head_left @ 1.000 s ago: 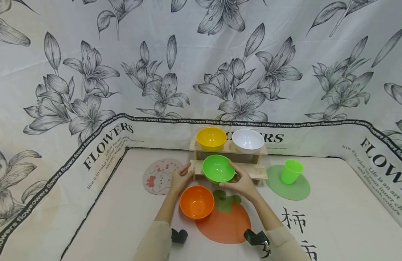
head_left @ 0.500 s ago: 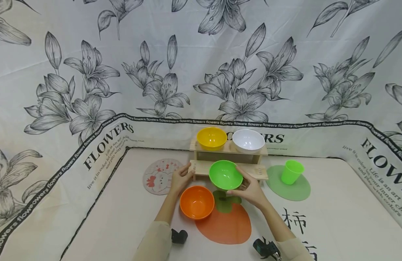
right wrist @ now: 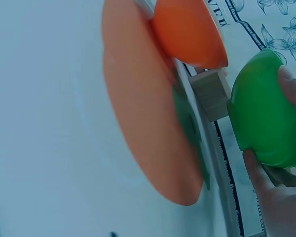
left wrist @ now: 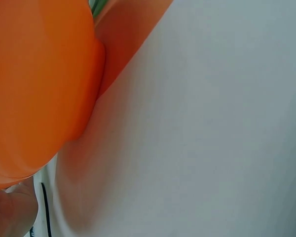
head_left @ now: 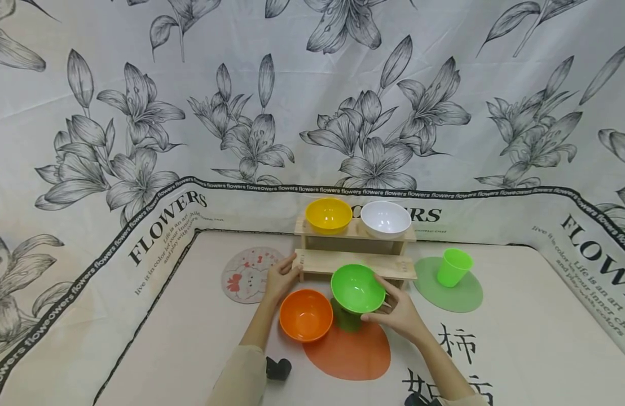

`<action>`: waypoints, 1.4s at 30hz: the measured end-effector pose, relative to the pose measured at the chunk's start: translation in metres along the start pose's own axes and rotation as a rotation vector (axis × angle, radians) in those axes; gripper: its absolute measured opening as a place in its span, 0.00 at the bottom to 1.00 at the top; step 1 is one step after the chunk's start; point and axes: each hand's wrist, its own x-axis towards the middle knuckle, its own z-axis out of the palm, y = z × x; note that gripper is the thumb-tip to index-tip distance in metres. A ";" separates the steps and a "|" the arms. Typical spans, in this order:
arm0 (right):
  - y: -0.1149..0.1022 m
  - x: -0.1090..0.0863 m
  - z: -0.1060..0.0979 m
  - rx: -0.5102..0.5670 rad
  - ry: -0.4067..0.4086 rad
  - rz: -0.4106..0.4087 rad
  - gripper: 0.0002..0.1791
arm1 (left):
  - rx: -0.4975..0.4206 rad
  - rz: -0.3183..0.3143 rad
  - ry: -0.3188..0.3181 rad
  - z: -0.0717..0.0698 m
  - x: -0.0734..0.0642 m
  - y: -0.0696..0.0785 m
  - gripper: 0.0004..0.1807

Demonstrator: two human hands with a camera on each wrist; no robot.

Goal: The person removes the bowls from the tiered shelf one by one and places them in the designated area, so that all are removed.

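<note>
My right hand (head_left: 400, 313) holds a green bowl (head_left: 358, 288) by its right side, thumb in front and fingers behind. The bowl is off the two-tier wooden rack (head_left: 350, 262), in front of its lower board. In the right wrist view, fingers and thumb press against the outside of the green bowl (right wrist: 266, 111). At the lower board's left end, my left hand (head_left: 282, 277) holds the rack's edge. An orange bowl (head_left: 306, 316) stands on the table between my forearms; it fills the upper left of the left wrist view, hiding most of that hand.
A yellow bowl (head_left: 329, 216) and a white bowl (head_left: 386, 219) sit on the rack's top board. To the right, a green cup (head_left: 454, 268) stands on a green round mat (head_left: 465, 299). A pink patterned mat (head_left: 246, 282) lies left; a persimmon-shaped mat (head_left: 350, 355) lies in front.
The green bowl has come off the lower board, moving toward me and slightly right in my right hand. My left hand has stayed at the rack's left end.
</note>
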 end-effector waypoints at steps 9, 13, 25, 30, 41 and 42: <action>0.010 -0.014 0.003 0.049 -0.012 0.000 0.51 | 0.005 0.011 -0.035 -0.003 -0.017 0.033 0.24; 0.013 -0.019 0.002 0.039 -0.021 -0.008 0.51 | 0.001 0.014 -0.028 -0.002 -0.019 0.036 0.24; 0.017 -0.030 0.005 0.047 -0.064 -0.027 0.50 | 0.026 0.014 -0.028 -0.003 -0.020 0.038 0.24; 0.017 -0.032 0.005 0.038 -0.066 -0.034 0.50 | 0.036 0.016 -0.032 -0.002 -0.021 0.040 0.24; 0.020 -0.034 0.003 0.058 -0.100 -0.053 0.51 | 0.020 0.002 -0.010 0.000 -0.003 0.003 0.26; 0.021 -0.034 0.002 0.064 -0.103 -0.057 0.51 | 0.028 -0.003 -0.006 0.000 -0.003 0.002 0.26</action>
